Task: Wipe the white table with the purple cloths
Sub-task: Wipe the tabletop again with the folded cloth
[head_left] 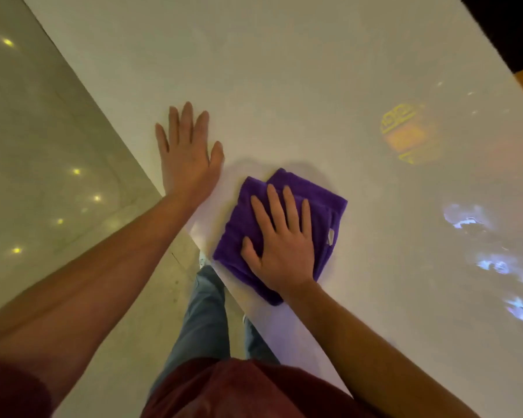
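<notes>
A folded purple cloth (317, 206) lies on the white table (284, 86) close to its near edge. My right hand (281, 242) presses flat on top of the cloth, fingers spread, covering its lower middle. My left hand (187, 155) rests palm down on the bare table just left of the cloth, fingers apart, holding nothing. Only one cloth shows in this view.
The table's near edge runs diagonally from upper left to lower right, with a pale glossy floor (43, 146) beyond it. My legs (206, 315) stand against that edge. Coloured light patches (411, 134) fall on the right part of the tabletop.
</notes>
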